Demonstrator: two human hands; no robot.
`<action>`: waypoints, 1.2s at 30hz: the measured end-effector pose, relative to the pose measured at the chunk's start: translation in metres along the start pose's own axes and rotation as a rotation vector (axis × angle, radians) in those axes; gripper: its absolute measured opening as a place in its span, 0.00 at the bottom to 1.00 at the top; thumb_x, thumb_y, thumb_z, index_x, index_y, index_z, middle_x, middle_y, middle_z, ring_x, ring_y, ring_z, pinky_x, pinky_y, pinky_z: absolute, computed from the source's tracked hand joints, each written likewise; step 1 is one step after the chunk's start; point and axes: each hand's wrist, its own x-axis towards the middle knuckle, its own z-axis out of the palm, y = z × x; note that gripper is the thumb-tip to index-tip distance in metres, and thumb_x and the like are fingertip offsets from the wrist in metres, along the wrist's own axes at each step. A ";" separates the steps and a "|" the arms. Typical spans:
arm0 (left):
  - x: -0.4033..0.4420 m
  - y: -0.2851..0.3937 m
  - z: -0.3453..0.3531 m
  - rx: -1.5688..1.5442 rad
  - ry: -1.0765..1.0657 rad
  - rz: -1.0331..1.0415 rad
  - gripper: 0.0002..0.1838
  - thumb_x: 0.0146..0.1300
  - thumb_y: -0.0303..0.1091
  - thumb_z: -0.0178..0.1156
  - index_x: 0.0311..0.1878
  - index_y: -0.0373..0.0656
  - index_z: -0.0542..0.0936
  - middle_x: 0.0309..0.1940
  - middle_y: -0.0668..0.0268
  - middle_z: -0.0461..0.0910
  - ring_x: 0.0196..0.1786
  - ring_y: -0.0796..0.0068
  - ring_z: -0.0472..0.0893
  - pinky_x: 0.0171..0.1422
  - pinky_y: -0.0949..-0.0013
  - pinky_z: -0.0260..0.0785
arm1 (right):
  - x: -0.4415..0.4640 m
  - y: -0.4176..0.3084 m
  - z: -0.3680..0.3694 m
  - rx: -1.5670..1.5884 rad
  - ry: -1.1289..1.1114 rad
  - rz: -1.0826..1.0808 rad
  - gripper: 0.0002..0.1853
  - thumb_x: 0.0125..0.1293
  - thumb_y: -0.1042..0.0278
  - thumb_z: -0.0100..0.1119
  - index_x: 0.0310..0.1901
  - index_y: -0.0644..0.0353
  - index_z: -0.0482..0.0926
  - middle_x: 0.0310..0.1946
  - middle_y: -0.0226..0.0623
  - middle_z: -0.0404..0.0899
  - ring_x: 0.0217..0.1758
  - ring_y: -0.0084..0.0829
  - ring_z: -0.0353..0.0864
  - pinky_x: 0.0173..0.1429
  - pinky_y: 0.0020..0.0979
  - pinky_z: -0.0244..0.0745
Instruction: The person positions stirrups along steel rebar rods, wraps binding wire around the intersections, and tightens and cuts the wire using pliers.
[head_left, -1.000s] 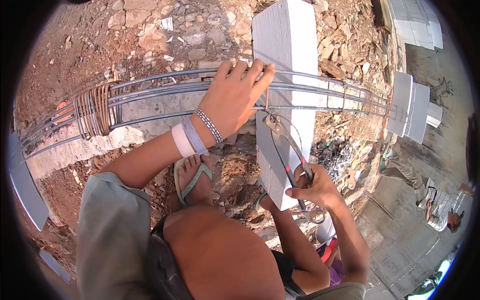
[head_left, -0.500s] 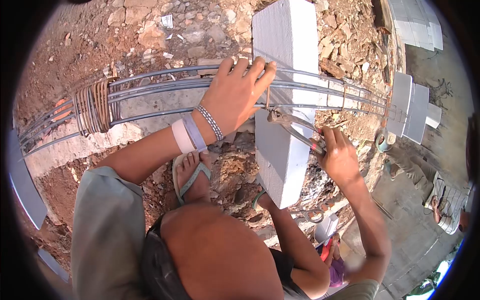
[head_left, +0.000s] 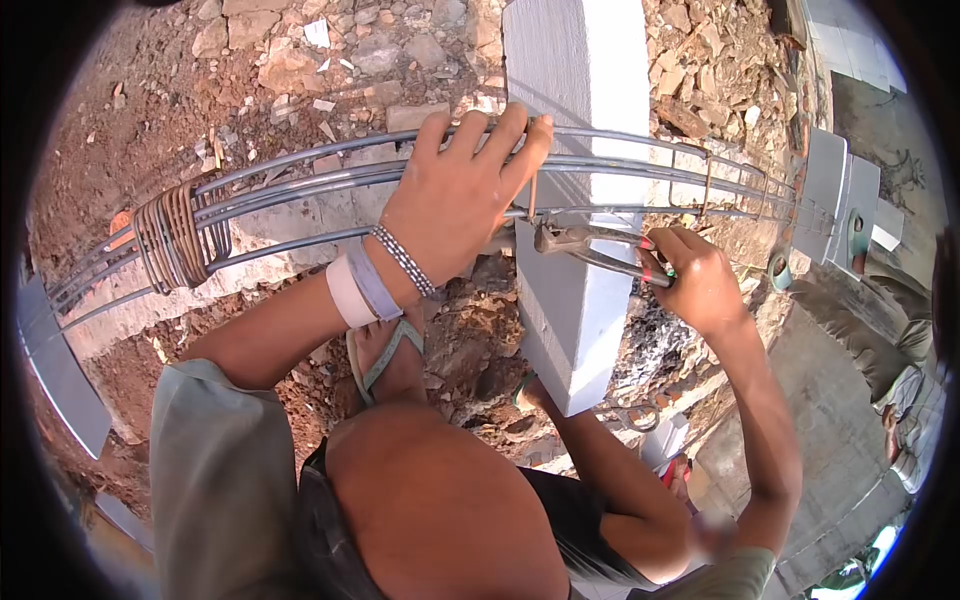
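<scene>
Several long steel bars (head_left: 330, 178) run across the view, joined by thin stirrups. My left hand (head_left: 455, 205) lies over them near the middle, fingers curled over the top bars beside a rusty stirrup (head_left: 532, 192). A beaded bracelet and bands are on that wrist. My right hand (head_left: 700, 280) is closed round the handles of metal pincers (head_left: 590, 243), which lie nearly level. Their jaws are at the lower bar by the stirrup's foot; whether they grip wire is too small to tell. Under the bars stands a white block (head_left: 580, 330).
A bundle of rusty stirrups (head_left: 175, 240) hangs on the bars at the left. Broken stones (head_left: 700, 60) and rubble surround the block. Grey blocks (head_left: 835, 195) stand at the right. My sandalled foot (head_left: 385, 360) is below the bars. Another person (head_left: 880, 340) is at the right edge.
The pincers have swung from pointing steeply down to nearly level, as my right hand moved up and right. My left hand has stayed on the bars. The person at the right has shifted.
</scene>
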 end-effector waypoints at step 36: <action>-0.002 -0.001 -0.005 -0.059 -0.017 -0.005 0.53 0.49 0.45 0.80 0.78 0.45 0.65 0.68 0.60 0.73 0.61 0.59 0.73 0.68 0.54 0.62 | -0.022 -0.068 -0.050 0.095 -0.091 0.156 0.27 0.58 0.80 0.68 0.58 0.63 0.68 0.43 0.54 0.82 0.46 0.59 0.83 0.52 0.50 0.79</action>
